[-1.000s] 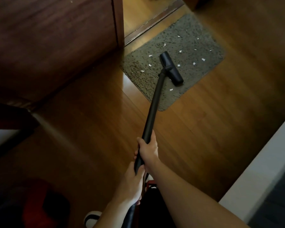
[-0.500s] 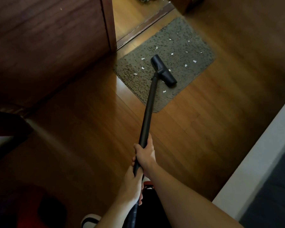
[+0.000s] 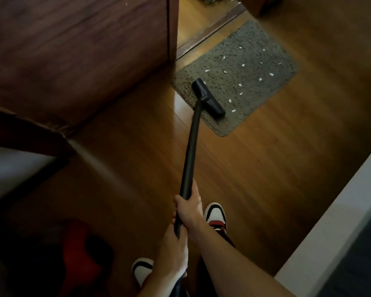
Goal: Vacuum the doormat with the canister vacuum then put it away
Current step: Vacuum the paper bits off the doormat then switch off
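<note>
Head view. Right hand (image 3: 190,209) wrapped round the black wand (image 3: 191,151) at the higher grip, fingers curled fully about the tube. Left hand (image 3: 174,251) clamped round the same wand just below, touching the right hand, fingers likewise curled tight. Wand slanting up and away over the wooden floor (image 3: 266,168) to the black floor nozzle (image 3: 208,98). Nozzle resting on the near-left corner of the grey doormat (image 3: 255,91), set crosswise to the wand, one end close to the mat's left edge, the other near its front edge. White paper scraps (image 3: 242,65) scattered over the mat beyond and to the right of the nozzle, one just off its right end. Mat lying alongside the threshold strip (image 3: 210,28), next to the dark wooden door (image 3: 73,50).

Against half a second ago: nozzle drawn back from nearer the middle of the mat to that near corner. Both hands pulled in toward the body, same two-handed grip. Red, white and black shoe (image 3: 215,215) now showing just right of the right hand. Second shoe (image 3: 140,269) beside the left wrist, as before.

Blurred red and dark shape (image 3: 77,254) low on the left, too dim to identify. White ledge (image 3: 330,221) along the right side.
</note>
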{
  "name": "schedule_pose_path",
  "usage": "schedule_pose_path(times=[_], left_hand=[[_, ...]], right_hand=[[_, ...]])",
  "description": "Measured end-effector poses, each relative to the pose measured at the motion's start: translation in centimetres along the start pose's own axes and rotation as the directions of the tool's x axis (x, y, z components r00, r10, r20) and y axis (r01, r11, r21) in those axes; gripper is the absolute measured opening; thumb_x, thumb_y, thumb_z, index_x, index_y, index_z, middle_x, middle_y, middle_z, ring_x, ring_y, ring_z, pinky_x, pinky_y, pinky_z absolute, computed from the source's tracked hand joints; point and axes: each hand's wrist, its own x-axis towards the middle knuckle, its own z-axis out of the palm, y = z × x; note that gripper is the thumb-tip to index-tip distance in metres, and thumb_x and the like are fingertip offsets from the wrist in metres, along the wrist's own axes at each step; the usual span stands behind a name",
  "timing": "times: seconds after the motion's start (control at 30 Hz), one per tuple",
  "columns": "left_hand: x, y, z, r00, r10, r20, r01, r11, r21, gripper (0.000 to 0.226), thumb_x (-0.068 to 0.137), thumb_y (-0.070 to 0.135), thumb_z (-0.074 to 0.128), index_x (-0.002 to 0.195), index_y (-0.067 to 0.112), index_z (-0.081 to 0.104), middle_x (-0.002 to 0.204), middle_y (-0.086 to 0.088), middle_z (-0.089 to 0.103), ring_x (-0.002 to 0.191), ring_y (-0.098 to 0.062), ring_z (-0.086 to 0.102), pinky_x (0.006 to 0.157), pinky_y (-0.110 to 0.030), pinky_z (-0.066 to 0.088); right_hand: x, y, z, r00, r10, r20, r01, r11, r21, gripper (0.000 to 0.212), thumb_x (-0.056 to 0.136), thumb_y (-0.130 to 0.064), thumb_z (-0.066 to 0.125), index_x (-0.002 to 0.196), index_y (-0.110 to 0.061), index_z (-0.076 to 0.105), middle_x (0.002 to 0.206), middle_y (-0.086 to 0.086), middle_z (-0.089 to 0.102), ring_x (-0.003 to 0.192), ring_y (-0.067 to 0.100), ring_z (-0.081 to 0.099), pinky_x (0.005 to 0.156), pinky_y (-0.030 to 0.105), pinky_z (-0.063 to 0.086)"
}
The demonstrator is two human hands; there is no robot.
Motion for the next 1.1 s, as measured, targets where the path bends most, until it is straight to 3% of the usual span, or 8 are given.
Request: schedule_pose_path(times=[0.2,0.37,0.43,0.5,0.6,0.8,1.1], left_hand=[[-0.1,-0.2,-0.8,1.000,0.006,0.001,-0.006,1.000,0.014,0.036,0.102,0.046,0.032,0.109,0.022,0.059,0.082,0.004,0.064,0.064,-0.014,0.057,0.062,-0.030,0.046],[1.0,2.0,0.4,0.999,-0.034,-0.023,0.033,0.999,-0.032,0.034,0.102,0.044,0.033,0.112,0.020,0.055,0.082,-0.002,0.067,0.052,-0.015,0.062,0.049,-0.029,0.049],[1.7,3.3,1.1,0.999,-0.004,-0.046,0.002,1.000,-0.028,0.037,0.101,0.046,0.034,0.122,0.023,0.053,0.099,-0.006,0.070,0.080,-0.027,0.072,0.065,-0.038,0.058],[2.4,4.8,1.9,0.999,-0.001,-0.043,-0.001,0.999,-0.049,0.039,0.099,0.049,0.034,0.125,0.027,0.052,0.106,-0.008,0.070,0.097,-0.034,0.069,0.078,-0.045,0.058],[3.2,7.3,2.9,0.999,-0.030,-0.029,0.027,0.996,-0.090,0.036,0.099,0.050,0.034,0.117,0.027,0.054,0.094,-0.005,0.068,0.094,-0.035,0.069,0.077,-0.046,0.058],[4.8,11.8,5.0,0.999,-0.046,-0.014,0.044,0.991,-0.122,0.043,0.097,0.053,0.035,0.128,0.028,0.050,0.116,-0.013,0.067,0.105,-0.039,0.066,0.083,-0.050,0.057],[7.6,17.3,6.7,0.998,-0.049,-0.027,0.045,0.991,-0.129,0.041,0.097,0.052,0.036,0.122,0.025,0.053,0.112,-0.017,0.068,0.098,-0.040,0.067,0.080,-0.050,0.057]], right_hand=[[-0.2,-0.2,0.9,1.000,-0.014,-0.001,0.014,1.000,0.007,0.077,0.097,-0.010,0.055,0.153,-0.051,0.020,0.082,0.012,0.060,0.051,0.017,0.056,0.050,0.032,0.052],[1.7,-1.9,-0.1,1.000,-0.014,0.019,0.015,1.000,-0.019,0.077,0.097,-0.012,0.056,0.153,-0.049,0.019,0.091,0.012,0.061,0.054,0.017,0.057,0.051,0.032,0.053],[2.8,-3.2,-0.8,0.999,-0.023,0.040,0.024,0.999,-0.034,0.076,0.097,-0.013,0.056,0.152,-0.050,0.020,0.096,0.013,0.061,0.055,0.018,0.058,0.052,0.032,0.053],[3.9,-4.6,-1.6,0.998,-0.030,0.054,0.033,0.998,-0.057,0.075,0.098,-0.013,0.056,0.151,-0.051,0.020,0.098,0.015,0.061,0.055,0.017,0.058,0.052,0.032,0.053],[5.5,-6.5,-2.9,0.997,-0.030,0.066,0.035,0.996,-0.079,0.077,0.097,-0.013,0.057,0.152,-0.051,0.018,0.103,0.016,0.060,0.050,0.016,0.057,0.051,0.031,0.053],[8.2,-10.1,-5.7,0.998,-0.028,0.063,0.035,0.992,-0.117,0.080,0.097,-0.015,0.057,0.155,-0.049,0.014,0.113,0.014,0.061,0.052,0.017,0.058,0.050,0.031,0.054],[11.8,-15.0,-8.1,0.996,-0.077,0.034,0.082,0.983,-0.164,0.072,0.095,-0.013,0.058,0.150,-0.045,0.023,0.097,0.014,0.062,0.052,0.021,0.059,0.055,0.037,0.056]])
